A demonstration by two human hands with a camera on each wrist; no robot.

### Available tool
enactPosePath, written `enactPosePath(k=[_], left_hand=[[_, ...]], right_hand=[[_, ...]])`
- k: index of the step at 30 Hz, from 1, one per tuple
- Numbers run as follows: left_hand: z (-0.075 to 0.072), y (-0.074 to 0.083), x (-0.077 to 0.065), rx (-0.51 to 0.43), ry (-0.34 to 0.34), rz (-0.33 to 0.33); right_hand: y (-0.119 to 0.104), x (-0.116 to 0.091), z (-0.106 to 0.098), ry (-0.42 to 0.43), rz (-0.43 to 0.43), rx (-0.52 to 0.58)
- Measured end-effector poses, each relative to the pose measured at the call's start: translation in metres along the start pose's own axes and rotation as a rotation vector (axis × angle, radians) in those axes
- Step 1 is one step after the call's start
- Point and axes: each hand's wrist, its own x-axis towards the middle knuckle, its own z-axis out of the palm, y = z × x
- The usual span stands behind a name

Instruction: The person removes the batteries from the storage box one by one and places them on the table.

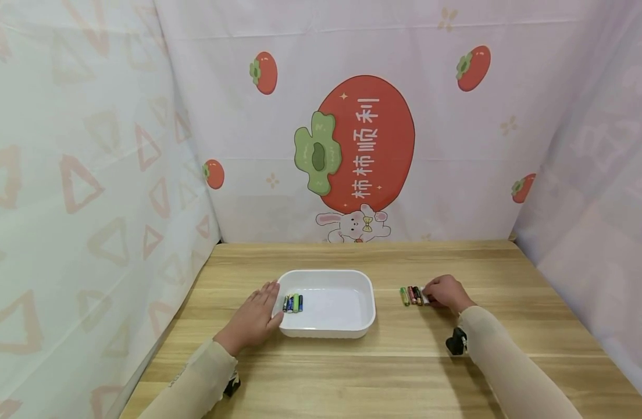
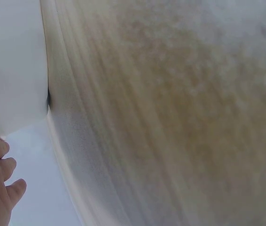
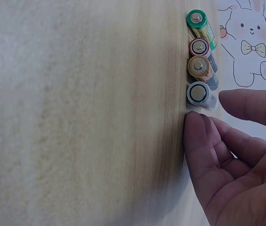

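Batteries (image 1: 296,303) lie four abreast inside a white tray (image 1: 323,333), against its 9 o'clock end, blue, green and dark casings showing. A second row (image 1: 412,295) of four rests on the wooden table (image 1: 321,378), out at the tray's 3 o'clock: green, red, dark with an orange end, and a white battery (image 3: 199,95) nearest the person's right hand (image 3: 246,150). That hand's thumb and fingers stand apart beside the white one; I cannot tell whether they touch it. Over at 9 o'clock the left hand (image 1: 255,317) rests on the tray's rim, fingers stretched out. From where I stand the battery labels are too small to read. Up at 12 o'clock, a red persimmon (image 1: 396,145) on the cloth backdrop (image 1: 457,145) carries white characters, 柿柿顺利, turned sideways, above a printed rabbit (image 1: 355,224).
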Motion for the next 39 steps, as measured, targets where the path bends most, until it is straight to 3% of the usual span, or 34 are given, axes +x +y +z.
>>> enactPosePath(k=[13,18,29,39], left_hand=[[-0.001,0.001,-0.001,-0.009,0.017,-0.001],[-0.001,0.001,-0.002,-0.021,0.002,-0.015],[-0.004,0.002,-0.004,-0.030,-0.011,-0.025],[-0.005,0.004,-0.003,-0.032,-0.017,-0.020]], right_hand=[[-0.001,-0.004,-0.001,0.003,0.009,0.072],[-0.009,-0.010,0.000,0.002,-0.005,0.105],[-0.025,-0.009,0.005,-0.039,-0.024,0.292],[-0.051,-0.010,0.007,-0.070,-0.066,0.315]])
